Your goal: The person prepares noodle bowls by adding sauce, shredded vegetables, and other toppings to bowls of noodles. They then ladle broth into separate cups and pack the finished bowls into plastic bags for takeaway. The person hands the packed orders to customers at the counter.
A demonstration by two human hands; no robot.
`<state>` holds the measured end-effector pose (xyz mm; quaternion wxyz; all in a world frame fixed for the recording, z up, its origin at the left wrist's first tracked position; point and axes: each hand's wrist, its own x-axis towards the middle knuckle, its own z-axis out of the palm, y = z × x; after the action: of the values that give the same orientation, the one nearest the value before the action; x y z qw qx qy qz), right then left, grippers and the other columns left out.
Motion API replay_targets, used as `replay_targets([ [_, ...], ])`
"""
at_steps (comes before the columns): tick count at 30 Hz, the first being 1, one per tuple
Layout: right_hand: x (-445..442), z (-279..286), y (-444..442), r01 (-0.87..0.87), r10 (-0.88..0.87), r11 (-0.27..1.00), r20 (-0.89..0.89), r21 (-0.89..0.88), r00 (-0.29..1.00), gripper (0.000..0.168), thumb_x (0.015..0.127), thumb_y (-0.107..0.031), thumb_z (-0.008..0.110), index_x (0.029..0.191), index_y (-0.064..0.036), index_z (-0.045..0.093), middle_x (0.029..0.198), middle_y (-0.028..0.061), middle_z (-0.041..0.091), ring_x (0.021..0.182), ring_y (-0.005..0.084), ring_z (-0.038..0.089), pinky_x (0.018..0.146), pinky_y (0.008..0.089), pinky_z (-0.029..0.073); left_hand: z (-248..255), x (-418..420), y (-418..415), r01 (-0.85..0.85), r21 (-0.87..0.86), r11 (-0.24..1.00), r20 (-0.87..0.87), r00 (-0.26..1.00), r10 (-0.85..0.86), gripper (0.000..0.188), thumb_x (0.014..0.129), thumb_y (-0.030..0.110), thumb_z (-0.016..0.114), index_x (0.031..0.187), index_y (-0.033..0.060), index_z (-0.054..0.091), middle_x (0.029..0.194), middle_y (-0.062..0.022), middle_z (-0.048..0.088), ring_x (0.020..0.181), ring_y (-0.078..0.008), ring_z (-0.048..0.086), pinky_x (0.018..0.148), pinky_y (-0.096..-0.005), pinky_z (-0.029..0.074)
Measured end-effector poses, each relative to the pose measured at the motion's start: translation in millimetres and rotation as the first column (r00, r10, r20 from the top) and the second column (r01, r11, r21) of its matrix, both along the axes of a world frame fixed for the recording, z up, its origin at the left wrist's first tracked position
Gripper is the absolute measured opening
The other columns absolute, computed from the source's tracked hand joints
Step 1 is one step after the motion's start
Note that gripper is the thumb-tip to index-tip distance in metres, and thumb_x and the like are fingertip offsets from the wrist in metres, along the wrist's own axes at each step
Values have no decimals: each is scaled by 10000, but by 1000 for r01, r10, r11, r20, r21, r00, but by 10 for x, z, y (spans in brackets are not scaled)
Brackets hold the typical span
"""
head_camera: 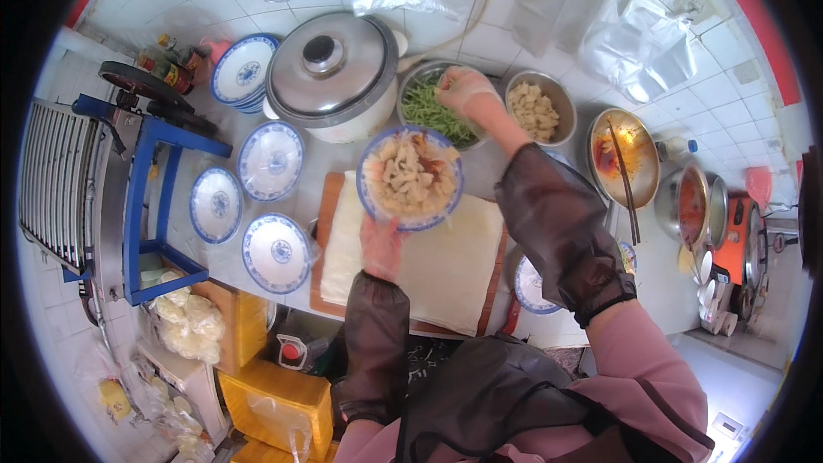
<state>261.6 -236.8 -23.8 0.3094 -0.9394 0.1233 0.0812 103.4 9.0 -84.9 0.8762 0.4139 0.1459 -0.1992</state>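
Note:
My left hand point(381, 247), in a clear plastic glove, holds a blue-rimmed plate point(366, 190) from below. On it are pale noodle-like strips, chunks point(411, 183) and some red sauce. With its gloved fingers bunched, my right hand point(468, 91) is over a metal bowl of shredded green vegetable point(427, 112); whether it grips any shreds is hidden. A second metal bowl with pale cubes point(532, 112) stands just right of it. Beneath the plate, stacked pale sheets point(443, 270) lie on a brown cutting board point(333, 193).
Blue-patterned plates point(276, 254) covered in plastic stand left. A lidded pot point(334, 77) is behind them. Chopsticks point(622, 173) rest across a sauce-stained bowl point(607, 154) at right. A red-handled tool point(512, 315) lies by the board. Plastic bags point(636, 45) hang on the tiled wall.

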Motion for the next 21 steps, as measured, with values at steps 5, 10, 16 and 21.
replay_targets([
  [5,-635,574,162,-212,216,969,-14,128,976,292,733,-275,637,925,-57,610,853,122,636,847,296,597,774,364,467,-46,82,-165,44,20,999,-10,999,-44,554,828,-59,460,1343,65,296,1315,-128,421,1166,-285,471,873,-416,482],
  [10,-1089,874,10,-277,287,952,72,-128,955,267,765,-227,609,984,-77,635,927,116,632,927,305,574,840,368,442,180,-73,-303,131,-32,991,63,990,-129,553,825,-54,466,1342,50,298,1309,-131,429,1161,-281,477,882,-407,481],
  [16,-1245,1218,-498,121,-120,894,-30,431,992,228,808,-190,544,962,-52,638,931,153,631,861,311,598,754,366,485,427,-483,-351,160,-148,976,19,987,-159,559,823,-52,472,1345,43,295,1303,-141,433,1137,-283,497,872,-401,495],
  [21,-487,320,-405,-122,116,982,-46,-146,992,206,770,-108,581,938,-13,652,1003,191,623,917,300,615,752,360,504,343,-674,-272,126,-125,984,-40,990,-132,560,816,-70,471,1337,44,300,1306,-136,427,1124,-277,506,856,-401,514],
])
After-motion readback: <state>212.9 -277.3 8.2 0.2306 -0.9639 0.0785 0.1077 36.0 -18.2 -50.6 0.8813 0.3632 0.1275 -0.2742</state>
